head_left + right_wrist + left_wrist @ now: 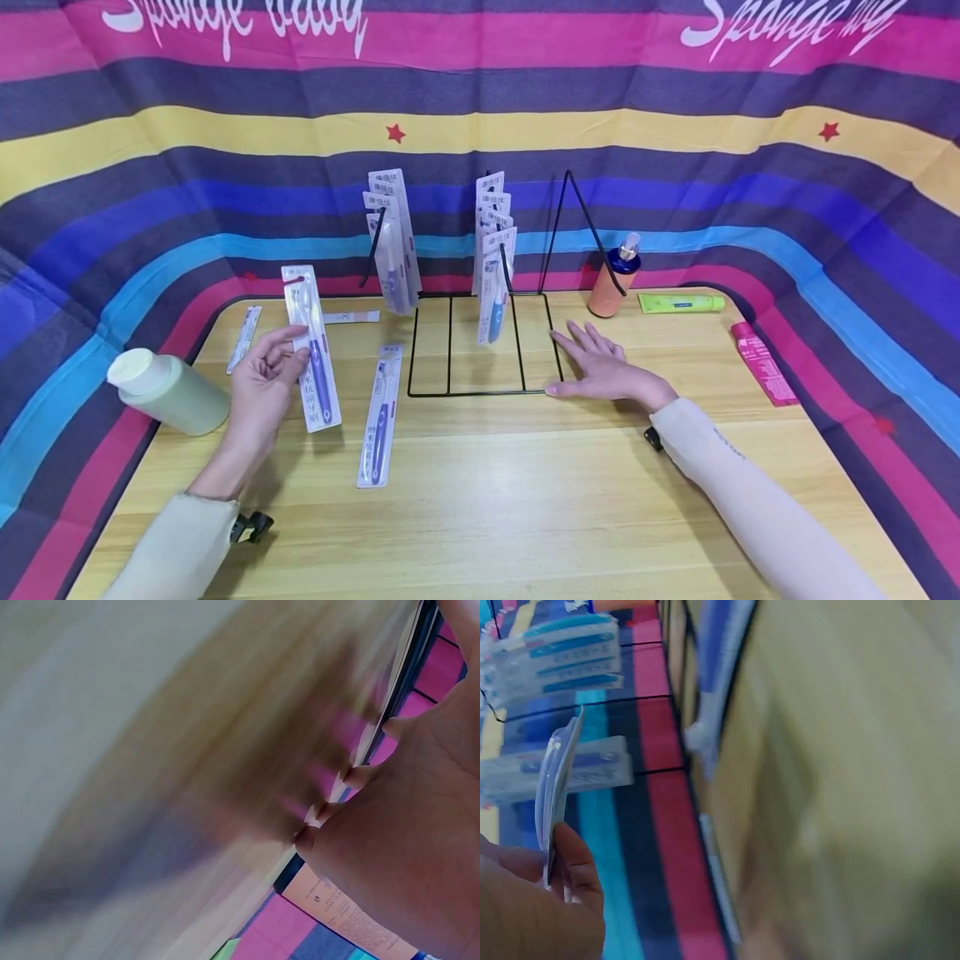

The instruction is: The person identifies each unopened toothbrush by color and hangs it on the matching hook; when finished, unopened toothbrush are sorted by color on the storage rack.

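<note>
My left hand (262, 379) pinches a packaged toothbrush (319, 387) between thumb and fingers, above the table's left side. The left wrist view shows the same blister pack (553, 787) edge-on in the fingers. A second purple toothbrush pack (378, 421) lies flat to its right. A black wire rack (467, 393) stands at the back middle. Toothbrush packs hang on its left hook (396, 267) and on its middle hook (492, 287). At the right edge of the rack's base, my right hand (600, 362) lies palm down with its fingers spread, holding nothing.
A pale green bottle (176, 396) leans at the left edge. Behind the left hand lie a small pack (243, 340) and a slim tube (352, 317). An orange pump bottle (611, 287), a green tube (681, 303) and a pink tube (763, 365) are at the right.
</note>
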The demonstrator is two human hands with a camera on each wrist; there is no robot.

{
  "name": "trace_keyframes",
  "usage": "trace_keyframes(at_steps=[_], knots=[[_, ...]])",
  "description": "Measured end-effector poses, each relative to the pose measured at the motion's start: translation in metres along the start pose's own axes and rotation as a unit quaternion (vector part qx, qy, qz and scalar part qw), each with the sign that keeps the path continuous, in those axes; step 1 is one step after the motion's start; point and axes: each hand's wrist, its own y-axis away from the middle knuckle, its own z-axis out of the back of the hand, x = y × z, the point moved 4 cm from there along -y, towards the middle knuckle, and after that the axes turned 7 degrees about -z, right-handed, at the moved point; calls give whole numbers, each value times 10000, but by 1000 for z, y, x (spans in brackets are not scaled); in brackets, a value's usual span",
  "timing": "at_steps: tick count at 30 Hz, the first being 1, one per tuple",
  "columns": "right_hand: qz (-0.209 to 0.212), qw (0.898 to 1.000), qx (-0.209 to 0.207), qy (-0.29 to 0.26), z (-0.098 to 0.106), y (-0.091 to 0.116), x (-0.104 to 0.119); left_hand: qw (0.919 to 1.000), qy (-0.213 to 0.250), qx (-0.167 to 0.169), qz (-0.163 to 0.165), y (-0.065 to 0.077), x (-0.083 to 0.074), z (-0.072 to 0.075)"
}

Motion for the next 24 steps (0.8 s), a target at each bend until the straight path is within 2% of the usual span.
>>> trace_keyframes(at_steps=[3,7,10,14,16,18,24], knots=[[-11,10000,8,-1,0,0,0,9980,307,-39,-545,3,-19,-8],[-20,10000,24,-3,1,1,1,9892,628,90,-1321,12,-42,-20],[-10,10000,30,-4,1,1,1,9739,945,423,-2020,22,-54,-30],[-19,10000,24,-20,1,1,-1,9445,1325,971,-2846,35,-61,-45],[-26,10000,15,-27,2,1,-1,9354,1397,1158,-3034,41,-61,-52],[-27,10000,16,-34,2,1,-1,9314,1366,1259,-3129,47,-59,-57],[-20,10000,32,2,0,0,-1,9304,1210,1369,-3176,52,-51,-65]])
